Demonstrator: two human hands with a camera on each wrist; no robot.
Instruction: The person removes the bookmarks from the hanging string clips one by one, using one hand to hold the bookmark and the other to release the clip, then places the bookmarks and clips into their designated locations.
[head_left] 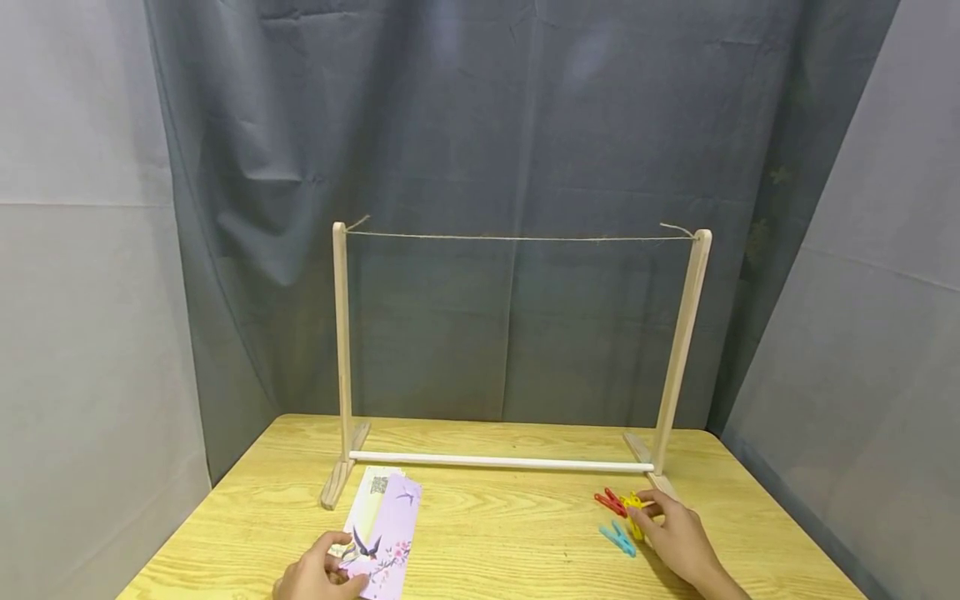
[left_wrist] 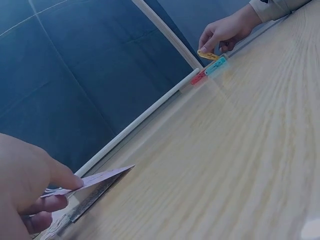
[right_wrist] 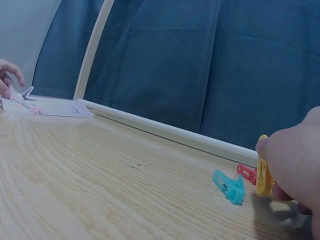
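At the table's front left, my left hand (head_left: 321, 573) pinches a lilac paper card (head_left: 397, 521) printed with swallows and pink blossom. In the left wrist view the card tilts up off the table at the held end. A paler card (head_left: 367, 500) with a QR code lies partly hidden under it. On the right side, my right hand (head_left: 678, 537) pinches a yellow clothespin (right_wrist: 263, 170) between thumb and fingers; it stands upright in the right wrist view. Close beside it lie a red clothespin (head_left: 611, 502) and a light blue clothespin (head_left: 618, 539).
Behind the hands stands a wooden frame with a left post (head_left: 342, 333), a right post (head_left: 682, 342) and a white bottom bar (head_left: 495, 461). A thin string (head_left: 517, 238) is stretched between the post tops. Grey curtains (head_left: 450, 125) surround the wood-grain table (head_left: 510, 533).
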